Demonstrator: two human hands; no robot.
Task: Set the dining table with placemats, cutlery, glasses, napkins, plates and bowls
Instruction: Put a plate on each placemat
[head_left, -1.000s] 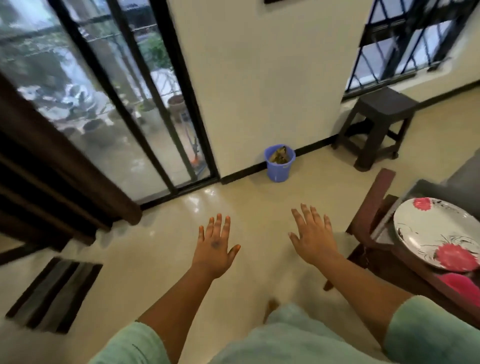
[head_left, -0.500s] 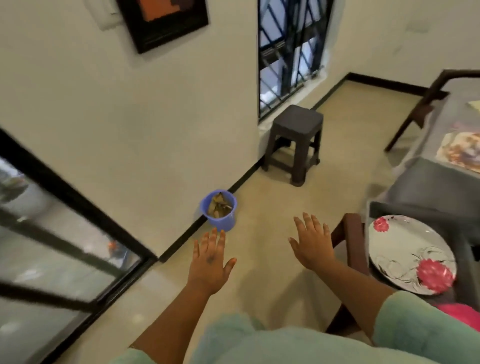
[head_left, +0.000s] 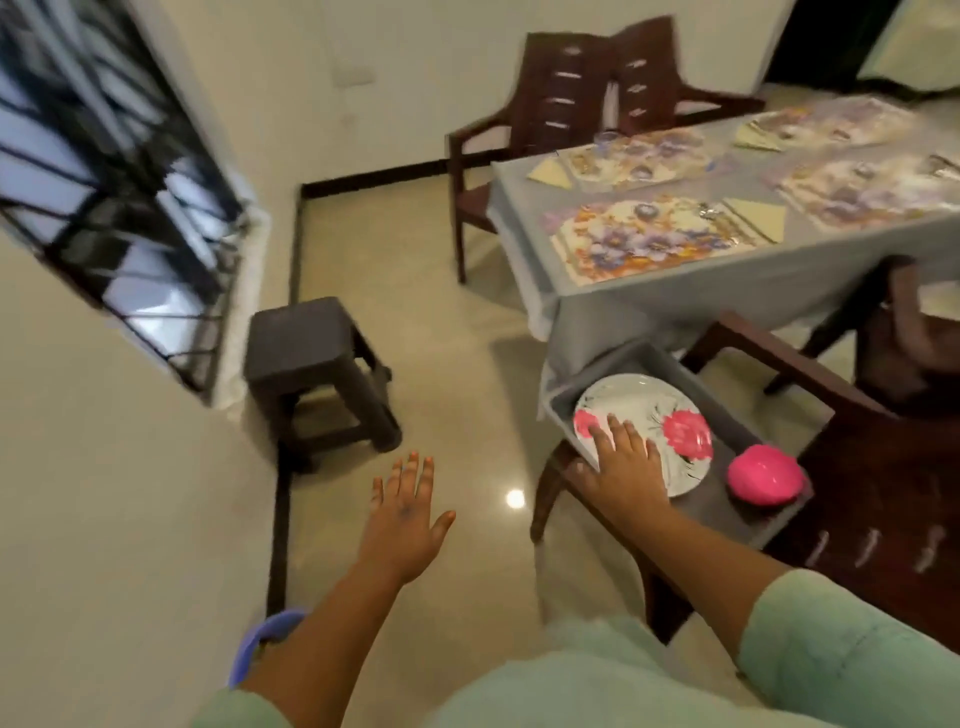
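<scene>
Right hand (head_left: 626, 462): fingers straight and slightly spread, palm down, laid over the near left rim of the white round plate with pink flower print (head_left: 649, 421). No finger is seen curled round the rim; whether the fingertips press on the plate or only hang just above it cannot be told.

The plate lies flat in a grey rectangular tray (head_left: 727, 410), which rests on the seat of a dark brown wooden armchair (head_left: 857, 467) at the near end of the dining table. A bright pink rounded bowl (head_left: 762, 474) sits in the same tray, just beside the plate on its right, apart from the hand.

Left hand (head_left: 408, 512): relaxed and flat, fingers extended, thumb out to the side, holding nothing, hanging over the glossy cream floor well apart from the tray.

Dining table with grey cloth (head_left: 649, 296): floral rectangular placemats (head_left: 644, 239) are laid on it, with pale folded napkins (head_left: 758, 218) beside them. Small items on the mats are too blurred to identify.

Also present: a dark plastic stool (head_left: 306, 343) against the wall under the barred window.
</scene>
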